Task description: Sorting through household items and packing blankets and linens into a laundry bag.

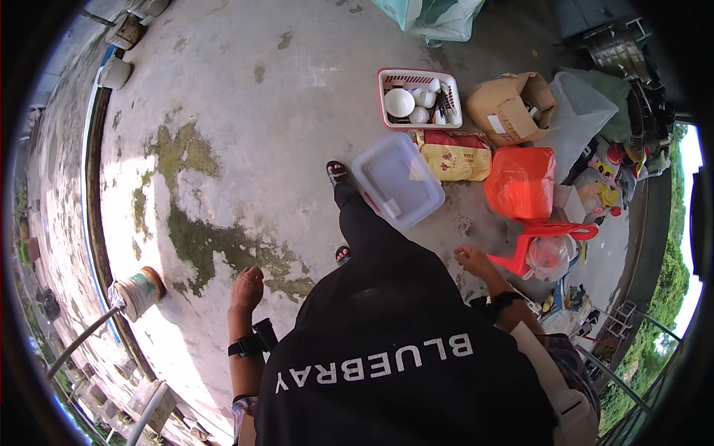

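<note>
My left hand (247,287) hangs over the stained concrete floor with its fingers curled; nothing shows in it. On the other side of my body, my right hand (472,261) is near a red plastic stool (521,253), fingers loosely bent, and I cannot tell whether it touches anything. A translucent plastic bin (404,173) lies by my sandalled foot. Beyond it are a yellow and red printed bag (454,158) and a white and red basket (421,126) holding bowls, cups and utensils. A red plastic bag (521,181) sits close to the stool.
An open cardboard box (505,111) stands beside a clear plastic bag (583,114). Clutter and toys (602,189) line the right side. A light green bag (440,19) is at the top. A bucket with a pole (136,292) stands by the left edge.
</note>
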